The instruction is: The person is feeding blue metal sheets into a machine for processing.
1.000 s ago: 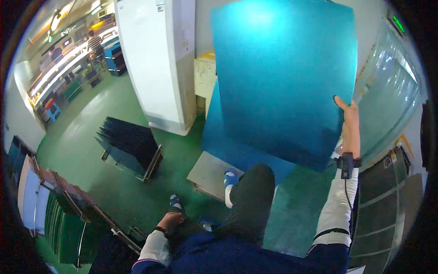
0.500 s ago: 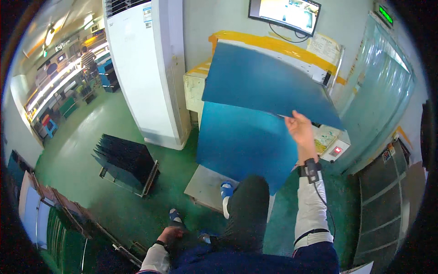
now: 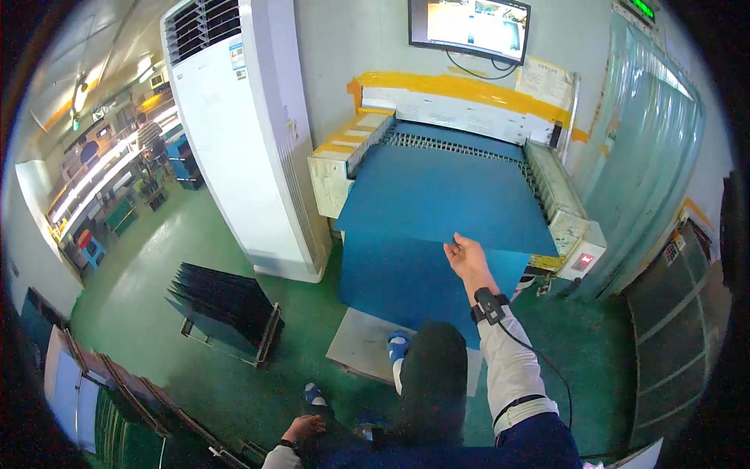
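Note:
My right hand [image 3: 467,259] pinches the near edge of a large blue sheet [image 3: 453,191]. The sheet lies nearly flat, its far part on the roller bed [image 3: 461,147] of a machine. Beneath it a second blue sheet [image 3: 414,273] slopes down in front of the machine, reaching a low pale platform [image 3: 363,340]. My left hand [image 3: 305,427] rests on my dark-clothed left leg, fingers loosely stretched and nothing visible in it. A small dark device with a cable is strapped at my right wrist.
A white cabinet air conditioner [image 3: 234,148] stands left of the machine. On the green floor sits a rack of dark panels [image 3: 223,313]. A monitor [image 3: 469,30] hangs above; a plastic strip curtain [image 3: 641,156] is at right. More panels and racks [image 3: 109,391] line the lower left.
The upper blue sheet has come down from a raised tilt to lie across the rollers, uncovering the machine's bed. My right hand has moved down and left with its edge.

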### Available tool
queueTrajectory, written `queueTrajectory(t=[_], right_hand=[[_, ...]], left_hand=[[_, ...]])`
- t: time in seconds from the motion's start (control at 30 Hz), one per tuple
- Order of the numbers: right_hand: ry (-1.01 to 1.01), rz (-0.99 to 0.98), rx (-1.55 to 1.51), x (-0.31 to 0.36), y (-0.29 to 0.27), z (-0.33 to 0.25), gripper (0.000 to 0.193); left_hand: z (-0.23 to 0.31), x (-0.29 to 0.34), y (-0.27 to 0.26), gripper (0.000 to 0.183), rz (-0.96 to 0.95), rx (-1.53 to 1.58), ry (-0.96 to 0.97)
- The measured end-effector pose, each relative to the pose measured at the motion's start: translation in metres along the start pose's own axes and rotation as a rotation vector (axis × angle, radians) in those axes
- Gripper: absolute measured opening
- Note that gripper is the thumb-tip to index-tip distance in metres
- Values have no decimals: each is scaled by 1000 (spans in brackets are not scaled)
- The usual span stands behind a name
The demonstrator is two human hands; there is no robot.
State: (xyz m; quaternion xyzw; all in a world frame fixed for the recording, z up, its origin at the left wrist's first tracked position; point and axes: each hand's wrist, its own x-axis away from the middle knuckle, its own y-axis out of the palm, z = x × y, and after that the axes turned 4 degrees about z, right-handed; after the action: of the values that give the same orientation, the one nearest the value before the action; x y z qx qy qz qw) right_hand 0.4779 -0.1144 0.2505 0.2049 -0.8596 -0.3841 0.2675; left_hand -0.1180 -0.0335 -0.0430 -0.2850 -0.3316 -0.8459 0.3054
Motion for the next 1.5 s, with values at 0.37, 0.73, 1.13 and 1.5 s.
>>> queueTrajectory(t=[0.37,0.73,1.13,1.5], right_hand=[[-64,37,-12,-59,0,7,17],[-26,-77,66,-63,21,-3,31],[-13,-58,39,-79,22,-3,29],[-8,-40,40,-86,24,-3,28]], left_hand=[[-2,-20,-6,28,169,-38,-147],[-1,-17,-5,30,152,52,-174],[-12,-31,-27,33,11,18,-197],[10,-14,6,29,139,38,-156]])
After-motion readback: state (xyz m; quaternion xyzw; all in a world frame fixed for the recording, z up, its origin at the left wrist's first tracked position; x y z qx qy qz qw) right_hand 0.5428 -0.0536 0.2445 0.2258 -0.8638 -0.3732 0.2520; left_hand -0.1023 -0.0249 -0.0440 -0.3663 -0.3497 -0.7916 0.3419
